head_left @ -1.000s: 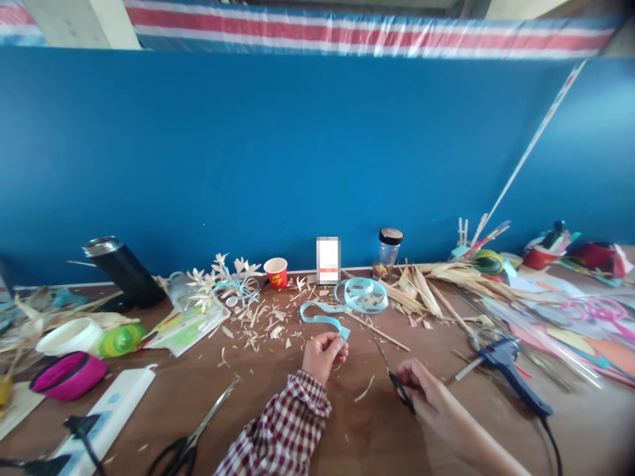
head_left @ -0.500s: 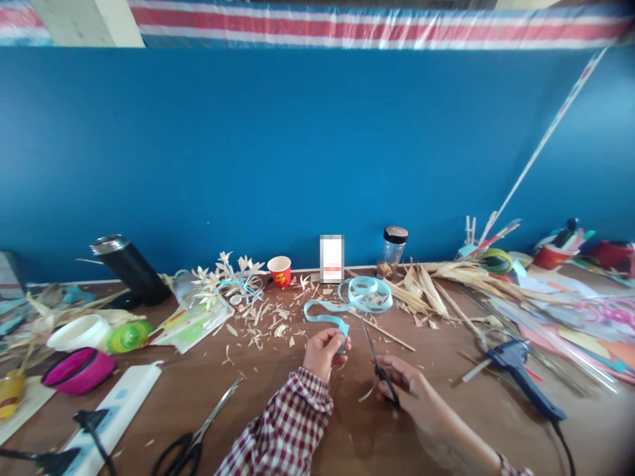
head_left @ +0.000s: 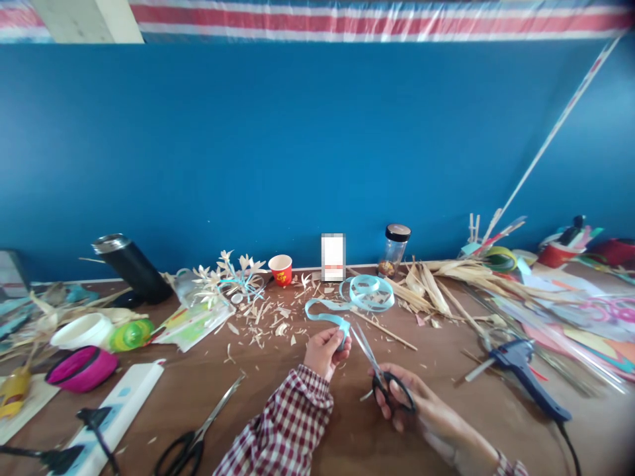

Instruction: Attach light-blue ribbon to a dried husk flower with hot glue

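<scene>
Between the thumb and fingers of my left hand (head_left: 325, 352) is the end of a light blue ribbon (head_left: 317, 313). The ribbon winds back across the table to its loose coil (head_left: 371, 293). My right hand (head_left: 409, 396) grips black-handled scissors (head_left: 373, 362) by the finger loops. Their blades are slightly apart and point up and left, with the tips close to the ribbon end at my left hand. A second pair of scissors (head_left: 196, 436) lies on the table left of my left sleeve. A thin stick (head_left: 387, 330) rests beyond the scissors in my hand.
Husk scraps (head_left: 268, 317) litter the middle. Behind them stand husk flowers (head_left: 231, 274), a red paper cup (head_left: 281, 270) and a lidded jar (head_left: 395, 250). At right lie dried husks (head_left: 431, 287) and a blue glue gun (head_left: 528, 377); at left, a power strip (head_left: 124, 406) and black flask (head_left: 131, 270).
My right hand has turned the scissors so that their loops and blades show more broadly, and the blades have parted. My left hand still pinches the ribbon in nearly the same spot.
</scene>
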`<state>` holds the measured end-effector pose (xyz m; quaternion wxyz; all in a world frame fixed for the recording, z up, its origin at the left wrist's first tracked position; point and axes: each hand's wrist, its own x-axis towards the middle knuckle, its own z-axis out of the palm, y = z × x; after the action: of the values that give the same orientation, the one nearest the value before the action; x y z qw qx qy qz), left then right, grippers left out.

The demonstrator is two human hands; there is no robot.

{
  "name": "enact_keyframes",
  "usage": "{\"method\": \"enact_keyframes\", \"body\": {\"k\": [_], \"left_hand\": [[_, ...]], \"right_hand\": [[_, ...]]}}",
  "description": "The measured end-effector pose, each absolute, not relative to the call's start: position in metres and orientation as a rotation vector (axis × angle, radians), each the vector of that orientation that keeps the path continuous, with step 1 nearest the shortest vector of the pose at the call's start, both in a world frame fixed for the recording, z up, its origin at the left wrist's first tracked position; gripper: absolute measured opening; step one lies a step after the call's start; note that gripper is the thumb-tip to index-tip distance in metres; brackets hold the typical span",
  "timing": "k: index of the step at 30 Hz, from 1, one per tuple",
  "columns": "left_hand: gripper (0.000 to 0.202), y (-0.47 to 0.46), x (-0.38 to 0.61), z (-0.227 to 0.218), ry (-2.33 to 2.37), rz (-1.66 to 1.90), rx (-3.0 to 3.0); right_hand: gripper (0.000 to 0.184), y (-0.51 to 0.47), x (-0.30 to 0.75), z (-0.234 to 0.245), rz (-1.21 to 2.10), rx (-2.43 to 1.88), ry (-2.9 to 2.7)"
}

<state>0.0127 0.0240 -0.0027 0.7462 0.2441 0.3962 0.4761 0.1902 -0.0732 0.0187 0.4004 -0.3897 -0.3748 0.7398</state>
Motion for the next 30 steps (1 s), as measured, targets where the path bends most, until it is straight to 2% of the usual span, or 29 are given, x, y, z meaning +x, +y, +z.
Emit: {"method": "enact_keyframes", "body": {"k": [7,20,30], "left_hand": [[0.031,0.023,0.013,0.0,0.882,1.046,0.548],[0.052,0.018,0.015,0.008,0.894,1.02,0.613],[0.047,0.017,0.016,0.001,0.883,0.947,0.759]], "right_hand": [[0.043,-0.073,0.191,0.021,1.891,-0.954,-0.95],[0.045,-0.072,0.192,0.02,1.933,-0.989,-0.9],[0.042,-0.073,0.191,0.021,1.974,-0.876,-0.842]]}}
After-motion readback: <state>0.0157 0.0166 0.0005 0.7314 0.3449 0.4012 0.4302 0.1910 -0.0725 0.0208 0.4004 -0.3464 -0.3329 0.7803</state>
